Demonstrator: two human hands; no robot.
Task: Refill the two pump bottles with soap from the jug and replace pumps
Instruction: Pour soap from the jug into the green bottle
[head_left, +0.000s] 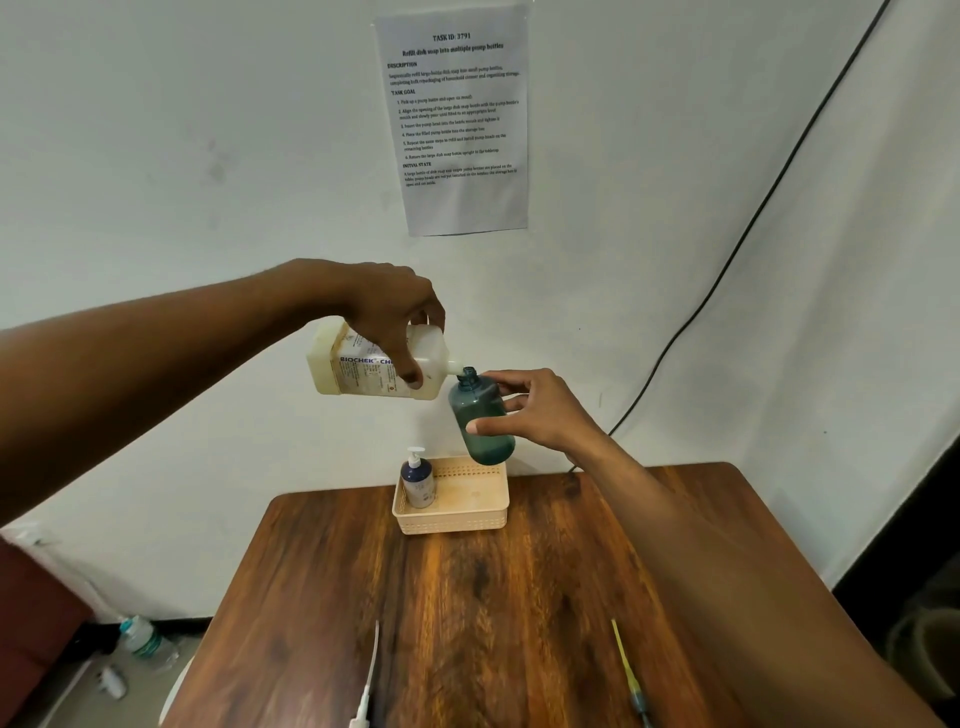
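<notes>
My left hand (397, 312) grips the white soap jug (358, 371) from above and holds it tipped on its side, its spout touching the open mouth of a teal bottle (482, 415). My right hand (540, 410) holds that teal bottle in the air, slightly tilted, with no pump on it. Below, a dark blue bottle (418, 480) with a white pump stands upright in the left side of a beige basket (467, 517) on the wooden table (519, 597).
A white cable (370, 675) and a yellow cable (626, 670) hang over the table's near part. A printed task sheet (457, 119) is on the wall, with a black wire (727, 260) beside it. A water bottle (145, 642) lies on the floor at left.
</notes>
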